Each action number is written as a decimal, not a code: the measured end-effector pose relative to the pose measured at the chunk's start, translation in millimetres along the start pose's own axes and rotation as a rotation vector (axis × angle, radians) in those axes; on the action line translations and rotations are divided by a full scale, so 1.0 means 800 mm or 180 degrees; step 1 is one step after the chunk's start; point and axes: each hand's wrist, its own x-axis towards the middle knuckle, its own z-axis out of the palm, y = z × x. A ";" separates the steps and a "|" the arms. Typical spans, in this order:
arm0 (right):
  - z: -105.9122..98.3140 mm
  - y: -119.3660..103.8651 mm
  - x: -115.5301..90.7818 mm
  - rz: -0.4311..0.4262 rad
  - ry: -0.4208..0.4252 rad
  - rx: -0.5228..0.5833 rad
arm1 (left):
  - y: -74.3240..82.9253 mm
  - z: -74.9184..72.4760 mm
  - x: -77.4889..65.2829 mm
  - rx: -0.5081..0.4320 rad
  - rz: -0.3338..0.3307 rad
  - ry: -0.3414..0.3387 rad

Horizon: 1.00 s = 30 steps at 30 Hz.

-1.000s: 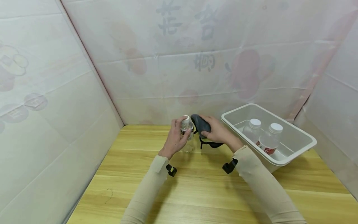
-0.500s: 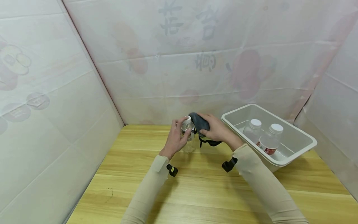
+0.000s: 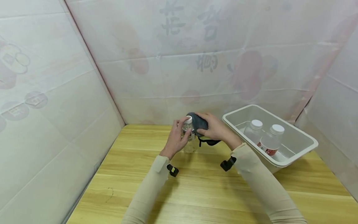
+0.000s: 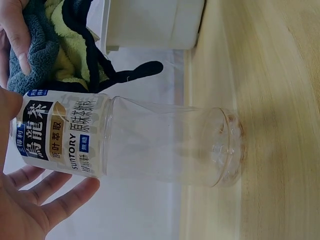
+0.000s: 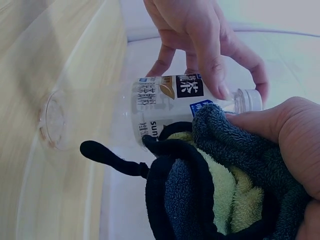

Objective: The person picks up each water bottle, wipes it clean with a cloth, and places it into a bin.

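Note:
A clear plastic bottle (image 4: 155,142) with a white cap and an oolong tea label stands upright on the table. My left hand (image 3: 176,137) grips it around the upper part, thumb near the label and a fingertip up at the cap (image 5: 252,100). In my right hand (image 3: 215,128) is a bunched dark grey-blue towel (image 3: 200,125) with a yellow-green side, black edging and a black hanging loop (image 5: 111,158). The right fingers and thumb pinch the towel against the bottle's side, just below the cap. Part of the label is hidden behind the towel in the right wrist view.
To the right stands a whitish plastic basin (image 3: 300,149) holding two clear capped bottles, one (image 3: 253,130) behind the other red-labelled bottle (image 3: 271,141). Printed sheets (image 3: 167,77) hang as walls behind and beside the wooden table (image 3: 201,193).
My right hand has shifted a little to the left with the towel, which has gone from beside the bottle to up against it. The left hand keeps its grip on the bottle.

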 end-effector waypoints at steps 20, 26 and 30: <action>0.012 0.010 0.010 -0.0038 -0.0377 -0.0024 | -0.002 -0.002 0.000 -0.0195 0.0077 -0.0161; 0.013 0.009 0.012 -0.0034 -0.0478 0.0016 | -0.003 -0.004 0.000 -0.0170 0.0038 -0.0191; 0.015 0.008 0.013 -0.0033 -0.0528 0.0073 | -0.003 -0.005 0.000 -0.0156 0.0016 -0.0187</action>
